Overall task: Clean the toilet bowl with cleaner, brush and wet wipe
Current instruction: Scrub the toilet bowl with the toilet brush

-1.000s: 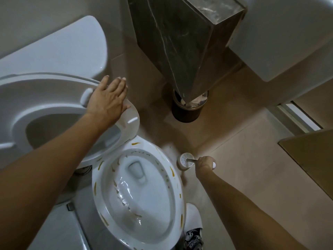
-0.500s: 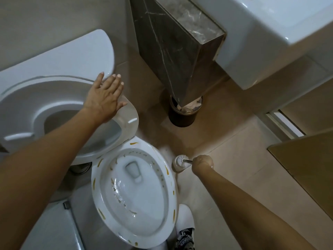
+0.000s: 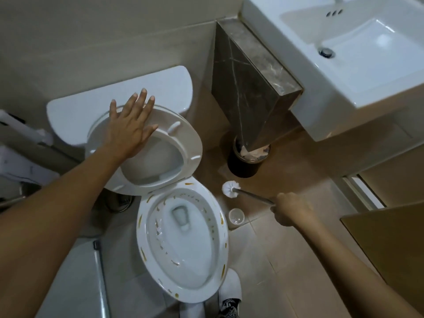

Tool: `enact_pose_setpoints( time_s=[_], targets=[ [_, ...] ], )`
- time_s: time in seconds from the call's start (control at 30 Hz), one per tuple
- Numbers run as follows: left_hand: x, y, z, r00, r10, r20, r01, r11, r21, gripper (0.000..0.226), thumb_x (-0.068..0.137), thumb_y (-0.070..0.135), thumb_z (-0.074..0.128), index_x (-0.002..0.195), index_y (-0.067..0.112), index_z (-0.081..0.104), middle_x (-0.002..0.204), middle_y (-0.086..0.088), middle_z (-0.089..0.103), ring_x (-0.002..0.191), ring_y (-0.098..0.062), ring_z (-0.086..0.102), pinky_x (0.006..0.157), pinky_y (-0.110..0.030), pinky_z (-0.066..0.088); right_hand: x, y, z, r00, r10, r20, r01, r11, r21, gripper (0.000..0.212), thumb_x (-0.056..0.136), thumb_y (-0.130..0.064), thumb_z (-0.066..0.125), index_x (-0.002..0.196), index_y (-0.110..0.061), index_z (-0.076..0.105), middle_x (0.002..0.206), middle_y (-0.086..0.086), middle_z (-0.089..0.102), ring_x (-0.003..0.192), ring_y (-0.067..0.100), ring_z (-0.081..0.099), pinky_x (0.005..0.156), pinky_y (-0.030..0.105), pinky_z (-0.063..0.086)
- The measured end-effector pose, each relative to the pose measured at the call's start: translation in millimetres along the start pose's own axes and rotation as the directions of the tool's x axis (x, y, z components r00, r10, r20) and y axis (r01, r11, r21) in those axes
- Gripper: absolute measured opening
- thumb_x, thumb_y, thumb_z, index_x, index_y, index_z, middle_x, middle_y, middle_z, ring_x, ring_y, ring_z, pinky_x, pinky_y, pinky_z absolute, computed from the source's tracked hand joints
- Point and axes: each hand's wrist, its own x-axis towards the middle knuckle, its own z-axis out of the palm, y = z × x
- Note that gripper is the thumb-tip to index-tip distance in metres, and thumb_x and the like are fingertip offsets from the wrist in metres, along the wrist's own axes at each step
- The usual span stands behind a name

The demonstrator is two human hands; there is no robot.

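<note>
My left hand (image 3: 130, 129) lies flat, fingers spread, on the raised seat (image 3: 183, 143); my right hand (image 3: 290, 212) fists the brush (image 3: 230, 188) handle, head above the holder (image 3: 236, 218), beside the bowl (image 3: 183, 244) rim.

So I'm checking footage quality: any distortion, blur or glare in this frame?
Head view: wide-angle bending slants the sink and marble column; the left forearm looms large and soft at the frame edge; light is dim and even; mild sheen on the toilet bowl; brush stays sharp.
</note>
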Motion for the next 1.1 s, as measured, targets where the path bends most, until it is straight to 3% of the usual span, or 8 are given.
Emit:
enact_pose_setpoints(
  time_s=[0.1, 0.2, 0.33, 0.6, 0.83, 1.1],
  targets=[
    [-11, -7, -5, 0.999, -0.007, 0.038, 0.01, 0.998, -0.062, 0.07, 0.094, 0.054, 0.017, 0.152, 0.015, 0.012, 0.159, -0.004, 0.01, 0.145, -0.026, 0.014, 0.111, -0.057, 0.011, -32, -8, -18, 0.998, -0.051, -0.027, 0.052, 0.998, 0.039, 0.03, 0.096, -0.021, 0.047, 0.122, -0.016, 0.059, 0.097, 0.005, 0.062, 0.085, 0.023, 0.061, 0.07, 0.031, 0.049],
    [-15, -12, -8, 0.998, 0.01, 0.06, -0.004, 0.996, -0.091, 0.069, 0.096, 0.052, 0.019, 0.152, 0.014, 0.005, 0.16, -0.003, 0.002, 0.147, -0.023, 0.006, 0.113, -0.054, 0.009, -55, -28, -32, 0.993, -0.12, -0.022, 0.121, 0.992, 0.032, 0.029, 0.095, -0.026, 0.048, 0.12, -0.016, 0.059, 0.087, 0.002, 0.057, 0.084, 0.023, 0.06, 0.072, 0.032, 0.05],
    [-23, -22, -5, 0.999, -0.007, 0.051, 0.014, 0.99, -0.14, 0.068, 0.099, 0.048, 0.027, 0.151, 0.015, -0.002, 0.16, -0.002, -0.005, 0.147, -0.021, 0.0, 0.115, -0.05, 0.007, -55, -72, -29, 0.973, -0.227, 0.046, 0.224, 0.973, 0.052, 0.03, 0.094, -0.023, 0.05, 0.122, -0.023, 0.06, 0.097, 0.003, 0.06, 0.087, 0.023, 0.059, 0.072, 0.032, 0.049],
    [-31, -28, 2, 0.998, -0.029, 0.055, 0.039, 0.981, -0.19, 0.069, 0.098, 0.052, 0.023, 0.151, 0.018, -0.005, 0.16, 0.001, -0.007, 0.147, -0.019, -0.004, 0.115, -0.05, 0.005, -3, -161, 72, 0.885, -0.43, 0.179, 0.428, 0.902, 0.05, 0.037, 0.098, -0.031, 0.041, 0.131, -0.021, 0.053, 0.129, 0.006, 0.057, 0.113, 0.026, 0.058, 0.093, 0.037, 0.049],
    [-30, -23, 1, 0.997, -0.061, 0.039, 0.068, 0.976, -0.205, 0.069, 0.099, 0.051, 0.025, 0.151, 0.02, -0.008, 0.159, 0.002, -0.01, 0.146, -0.018, -0.007, 0.117, -0.049, 0.0, -6, -176, 127, 0.847, -0.491, 0.205, 0.451, 0.867, 0.211, 0.041, 0.101, -0.028, 0.036, 0.141, -0.021, 0.04, 0.131, 0.008, 0.055, 0.116, 0.026, 0.055, 0.093, 0.036, 0.046],
    [-31, -21, 1, 0.994, -0.099, 0.04, 0.106, 0.967, -0.23, 0.071, 0.099, 0.05, 0.029, 0.151, 0.019, -0.008, 0.159, 0.0, -0.011, 0.147, -0.02, -0.006, 0.117, -0.047, 0.002, -5, -176, 172, 0.83, -0.537, 0.153, 0.469, 0.819, 0.33, 0.04, 0.103, -0.03, 0.029, 0.142, -0.024, 0.038, 0.115, 0.008, 0.064, 0.104, 0.026, 0.062, 0.086, 0.034, 0.049]
  ],
)
